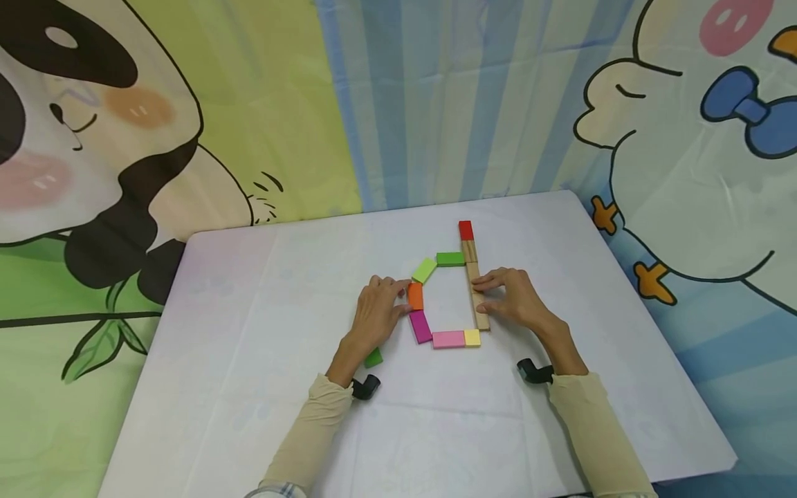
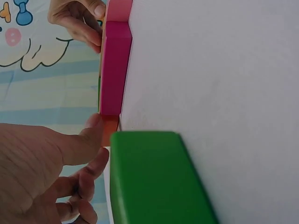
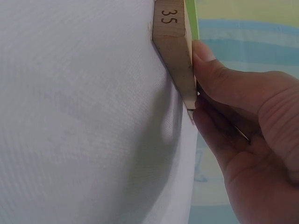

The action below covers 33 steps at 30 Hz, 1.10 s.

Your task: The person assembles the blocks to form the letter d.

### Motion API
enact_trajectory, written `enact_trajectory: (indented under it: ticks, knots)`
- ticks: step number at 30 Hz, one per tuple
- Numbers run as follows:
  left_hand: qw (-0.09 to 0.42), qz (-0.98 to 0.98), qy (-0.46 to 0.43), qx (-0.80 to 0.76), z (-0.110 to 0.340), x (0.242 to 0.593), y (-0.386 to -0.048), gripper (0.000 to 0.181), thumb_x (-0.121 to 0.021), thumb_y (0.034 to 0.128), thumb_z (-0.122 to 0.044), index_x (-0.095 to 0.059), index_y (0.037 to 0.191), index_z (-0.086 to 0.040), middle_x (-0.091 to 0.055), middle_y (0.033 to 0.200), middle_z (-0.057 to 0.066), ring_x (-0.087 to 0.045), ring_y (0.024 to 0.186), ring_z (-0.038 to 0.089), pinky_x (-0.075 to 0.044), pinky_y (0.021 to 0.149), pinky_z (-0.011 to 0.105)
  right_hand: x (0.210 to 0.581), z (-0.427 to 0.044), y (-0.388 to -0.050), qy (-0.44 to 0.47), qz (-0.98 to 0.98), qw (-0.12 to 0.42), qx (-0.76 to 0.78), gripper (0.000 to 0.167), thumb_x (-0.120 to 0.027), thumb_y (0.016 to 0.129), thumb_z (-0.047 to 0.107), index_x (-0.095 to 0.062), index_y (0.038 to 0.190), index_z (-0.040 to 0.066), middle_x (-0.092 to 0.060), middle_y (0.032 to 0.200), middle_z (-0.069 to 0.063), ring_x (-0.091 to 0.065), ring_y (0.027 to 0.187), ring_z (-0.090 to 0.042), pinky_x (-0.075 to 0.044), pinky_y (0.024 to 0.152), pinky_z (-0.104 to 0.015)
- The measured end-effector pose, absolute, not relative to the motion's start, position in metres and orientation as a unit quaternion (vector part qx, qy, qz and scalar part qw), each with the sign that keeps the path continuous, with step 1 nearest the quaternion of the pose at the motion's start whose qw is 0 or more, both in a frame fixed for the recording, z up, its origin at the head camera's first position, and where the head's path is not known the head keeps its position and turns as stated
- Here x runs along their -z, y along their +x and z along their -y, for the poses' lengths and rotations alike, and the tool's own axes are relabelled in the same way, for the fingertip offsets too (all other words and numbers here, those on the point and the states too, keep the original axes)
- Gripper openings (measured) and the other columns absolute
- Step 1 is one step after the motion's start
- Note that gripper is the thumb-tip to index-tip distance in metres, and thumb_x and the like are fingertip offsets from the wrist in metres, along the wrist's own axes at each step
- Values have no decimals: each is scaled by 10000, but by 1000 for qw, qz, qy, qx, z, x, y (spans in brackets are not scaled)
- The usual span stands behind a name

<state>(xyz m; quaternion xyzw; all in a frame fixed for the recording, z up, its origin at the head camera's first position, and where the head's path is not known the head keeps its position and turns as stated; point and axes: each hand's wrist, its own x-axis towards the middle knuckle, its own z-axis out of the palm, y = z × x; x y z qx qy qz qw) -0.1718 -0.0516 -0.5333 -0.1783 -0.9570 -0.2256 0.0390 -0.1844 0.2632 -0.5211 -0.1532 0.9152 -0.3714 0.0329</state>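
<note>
Colored wooden blocks lie in a rounded outline joined to a long straight line of plain wooden blocks (image 1: 474, 294). My left hand (image 1: 376, 308) touches the outer side of the orange block (image 1: 415, 296) with thumb and fingertips. My right hand (image 1: 519, 297) rests its thumb and fingertips along the right side of the plain blocks; one end (image 3: 169, 18) bears the number 35. Around the curve are a green block (image 1: 450, 259), a light green block (image 1: 425, 270), a magenta block (image 1: 420, 326), a pink block (image 1: 448, 339) and a yellow block (image 1: 472, 338). A red block (image 1: 465, 230) tops the line.
Apart from the outline, another green block (image 1: 373, 357) lies beside the left wrist and looms large in the left wrist view. Everything stands on a white-covered table (image 1: 249, 387). A cartoon-printed cloth (image 1: 423, 104) hangs behind the table's far edge.
</note>
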Motion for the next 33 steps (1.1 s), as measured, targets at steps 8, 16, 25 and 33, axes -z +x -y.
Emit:
enact_trajectory:
  ticks: [8, 16, 25, 33]
  knots:
    - [33, 960, -185, 208, 52, 532, -172, 547, -873, 929, -230, -709, 1445, -152, -741, 1046, 25, -460, 867, 199, -325, 728, 284, 523, -264, -183, -152, -914, 34, 375, 459, -971, 773, 26, -823, 1207, 5, -803, 1297, -143, -665, 1322, -406, -425, 1212, -637]
    - [28, 964, -187, 189, 52, 532, -173, 546, -861, 942, -236, -701, 1462, -186, -737, 1045, 3, -468, 869, 192, -334, 734, 286, 523, -263, -183, -149, -916, 33, 372, 461, -974, 770, 32, -825, 1205, 9, -803, 1296, -140, -663, 1326, -406, -421, 1216, -637]
    - [27, 963, -191, 188, 53, 531, -175, 557, -864, 936, -277, -697, 1459, -179, -728, 1032, -5, -474, 875, 193, -340, 741, 290, 521, -263, -185, -151, -916, 32, 370, 458, -978, 766, 31, -826, 1197, 7, -804, 1295, -140, -668, 1325, -404, -416, 1224, -634]
    - [36, 961, -180, 208, 54, 525, -165, 538, -862, 947, -324, -695, 1425, -143, -739, 1097, 26, -493, 922, 197, -373, 773, 297, 522, -262, -185, -150, -916, 29, 371, 460, -979, 759, 23, -830, 1193, 11, -805, 1292, -142, -669, 1324, -404, -414, 1224, -641]
